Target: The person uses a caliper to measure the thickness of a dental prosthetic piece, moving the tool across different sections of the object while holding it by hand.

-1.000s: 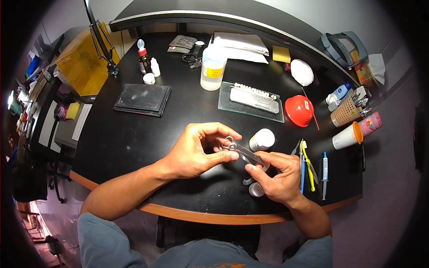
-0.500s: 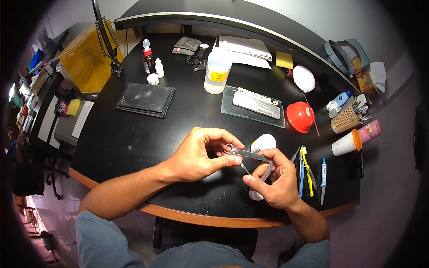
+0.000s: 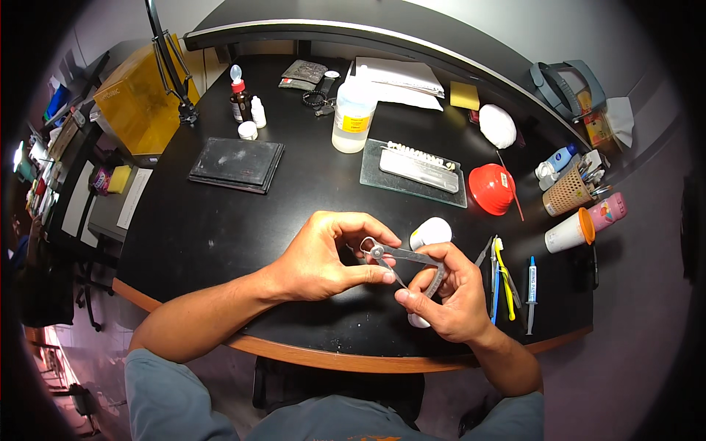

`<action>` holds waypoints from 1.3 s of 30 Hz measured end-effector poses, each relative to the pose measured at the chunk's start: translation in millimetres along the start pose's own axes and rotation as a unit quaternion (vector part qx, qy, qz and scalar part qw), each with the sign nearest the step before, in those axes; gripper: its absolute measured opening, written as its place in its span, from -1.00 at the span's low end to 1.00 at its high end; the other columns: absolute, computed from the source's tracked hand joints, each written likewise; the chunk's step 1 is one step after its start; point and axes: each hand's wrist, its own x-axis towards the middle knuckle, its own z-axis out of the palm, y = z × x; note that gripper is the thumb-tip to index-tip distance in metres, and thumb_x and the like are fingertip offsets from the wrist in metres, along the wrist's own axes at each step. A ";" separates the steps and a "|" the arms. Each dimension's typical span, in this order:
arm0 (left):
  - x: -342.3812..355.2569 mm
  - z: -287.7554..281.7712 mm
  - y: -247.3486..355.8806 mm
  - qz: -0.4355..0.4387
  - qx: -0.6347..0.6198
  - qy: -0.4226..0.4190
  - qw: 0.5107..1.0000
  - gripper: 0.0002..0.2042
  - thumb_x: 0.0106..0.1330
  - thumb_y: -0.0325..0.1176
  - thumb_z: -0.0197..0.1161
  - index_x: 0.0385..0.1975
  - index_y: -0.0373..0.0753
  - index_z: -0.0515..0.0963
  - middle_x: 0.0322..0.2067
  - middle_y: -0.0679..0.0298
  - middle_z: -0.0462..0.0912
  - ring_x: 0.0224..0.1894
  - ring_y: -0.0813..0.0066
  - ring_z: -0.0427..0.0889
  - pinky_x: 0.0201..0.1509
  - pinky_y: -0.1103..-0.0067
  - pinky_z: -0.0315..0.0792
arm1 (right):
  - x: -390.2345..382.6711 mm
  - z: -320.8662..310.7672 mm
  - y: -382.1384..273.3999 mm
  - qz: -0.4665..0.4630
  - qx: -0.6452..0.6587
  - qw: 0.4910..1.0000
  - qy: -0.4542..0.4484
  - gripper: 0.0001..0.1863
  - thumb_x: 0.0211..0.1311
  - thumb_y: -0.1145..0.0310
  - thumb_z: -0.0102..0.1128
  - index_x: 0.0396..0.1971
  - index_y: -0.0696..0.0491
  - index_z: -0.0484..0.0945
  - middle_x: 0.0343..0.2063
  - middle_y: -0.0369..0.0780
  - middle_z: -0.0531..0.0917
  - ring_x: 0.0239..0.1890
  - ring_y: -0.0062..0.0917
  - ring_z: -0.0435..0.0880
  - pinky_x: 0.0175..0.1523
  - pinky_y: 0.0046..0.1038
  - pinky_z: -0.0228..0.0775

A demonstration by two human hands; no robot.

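Both hands hold a small steel caliper gauge [image 3: 406, 255] with a round pivot, looped ends and a curved scale. My left hand [image 3: 337, 253] pinches it at the pivot and loop end. My right hand [image 3: 452, 298] grips the curved scale end, thumb and fingers wrapped round it. Just behind it stands a white container [image 3: 431, 230]; a white lid [image 3: 418, 320] is partly hidden under my right hand. To the right lie tools and yellow-handled items [image 3: 504, 279] and a syringe [image 3: 532, 294].
A black block [image 3: 235, 162] lies left on the desk [image 3: 191, 250]. Behind are a large bottle [image 3: 353, 110], dropper bottles [image 3: 239, 103] and a glass slab with a shade guide [image 3: 412, 173]. Right are a red bowl [image 3: 491, 187], cups [image 3: 570, 231] and a brush holder [image 3: 566, 191]. A lamp arm [image 3: 173, 73] stands back left.
The caliper has turned and its two arms now show spread apart. My right hand has shifted slightly left and down, and my left hand slightly down.
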 end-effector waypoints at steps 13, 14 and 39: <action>2.2 -4.8 -2.6 -0.010 -0.061 0.028 0.998 -0.61 0.22 -0.57 0.47 0.03 -0.35 0.53 -0.25 0.20 0.75 -0.13 0.54 0.74 0.00 0.60 0.61 | -2.0 -4.1 -6.5 0.025 -0.007 0.999 0.019 -0.64 0.57 0.33 -0.03 0.19 0.20 0.52 -0.31 -0.16 0.77 -0.29 -0.67 0.70 -0.22 -0.64 0.53; 1.8 -5.3 -3.5 -0.010 -0.062 0.028 0.998 -0.61 0.22 -0.57 0.47 0.03 -0.35 0.53 -0.25 0.20 0.75 -0.13 0.54 0.74 0.00 0.60 0.61 | -1.8 -1.2 -7.1 0.029 -0.003 0.999 0.028 -0.69 0.55 0.35 0.02 0.06 0.22 0.61 -0.31 -0.16 0.77 -0.31 -0.67 0.71 -0.25 -0.64 0.53; -2.4 -3.4 -0.8 -0.041 -0.114 -0.073 0.990 -0.79 0.35 -0.44 0.40 -0.09 -0.36 0.66 -0.17 0.22 0.75 -0.11 0.59 0.69 0.04 0.57 0.58 | 0.1 2.2 -0.8 0.053 0.048 0.997 0.005 -0.74 0.53 0.38 0.09 -0.02 0.25 0.60 -0.38 -0.21 0.70 -0.38 -0.63 0.72 -0.27 -0.62 0.59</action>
